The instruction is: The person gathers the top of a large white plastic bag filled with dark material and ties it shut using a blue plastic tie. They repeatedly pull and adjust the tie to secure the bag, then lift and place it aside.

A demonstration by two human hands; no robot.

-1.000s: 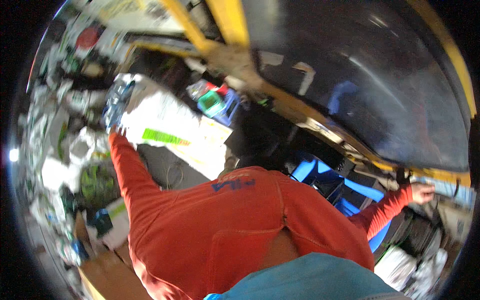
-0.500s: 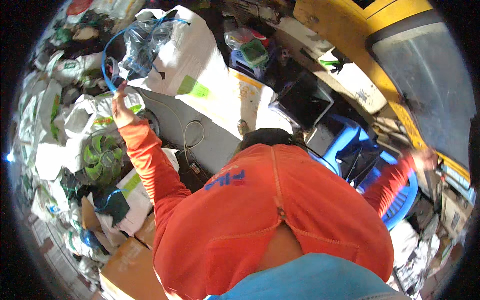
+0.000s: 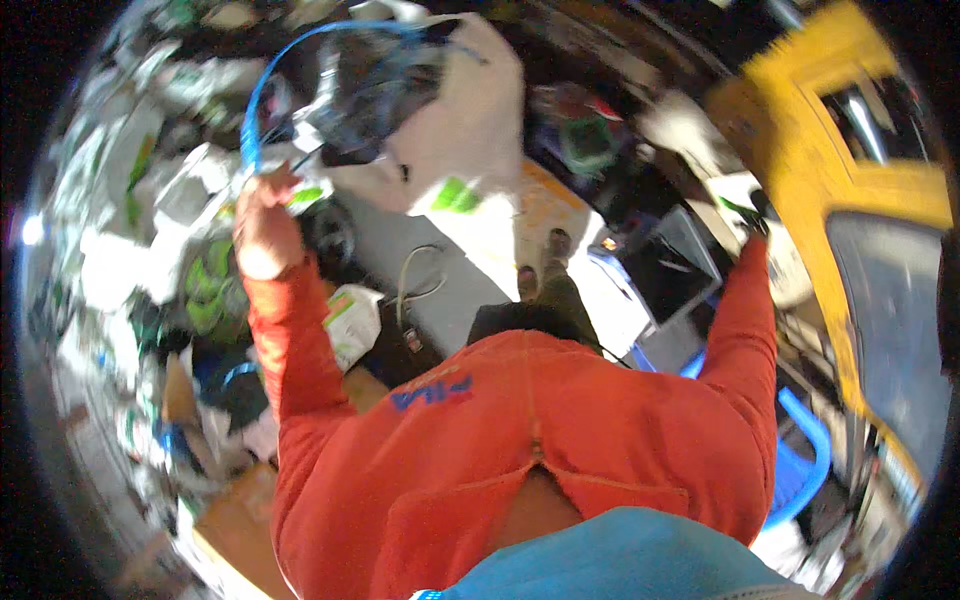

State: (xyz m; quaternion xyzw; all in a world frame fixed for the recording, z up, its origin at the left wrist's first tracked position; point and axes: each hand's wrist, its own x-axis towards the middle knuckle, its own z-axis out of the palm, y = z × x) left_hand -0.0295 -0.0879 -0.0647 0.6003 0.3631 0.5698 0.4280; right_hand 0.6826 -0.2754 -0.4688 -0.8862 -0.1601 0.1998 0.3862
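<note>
My left hand [image 3: 268, 225] is closed round a blue strap [image 3: 250, 120]. From there the strap arcs up and over to a large white sack [image 3: 480, 110], which has crumpled clear plastic [image 3: 375, 90] in its mouth. On the right, my orange-red right sleeve [image 3: 745, 310] reaches up to a small dark object with a green strip [image 3: 740, 213] against a pale panel. The right hand itself is too dark and smeared to make out, so its fingers do not show.
A yellow frame with window panes [image 3: 835, 300] stands at the right. Nearby are a black flat screen [image 3: 675, 268] and a blue plastic chair [image 3: 805, 470]. Heaped white bags [image 3: 110, 265], a green-bladed fan [image 3: 208, 295] and a cardboard box [image 3: 240, 530] crowd the left. A pale cable [image 3: 405, 275] lies on the floor.
My right hand has swung from beside the yellow frame up and inward to the dark and green object. My left hand still grips the strap. The whole view has shifted.
</note>
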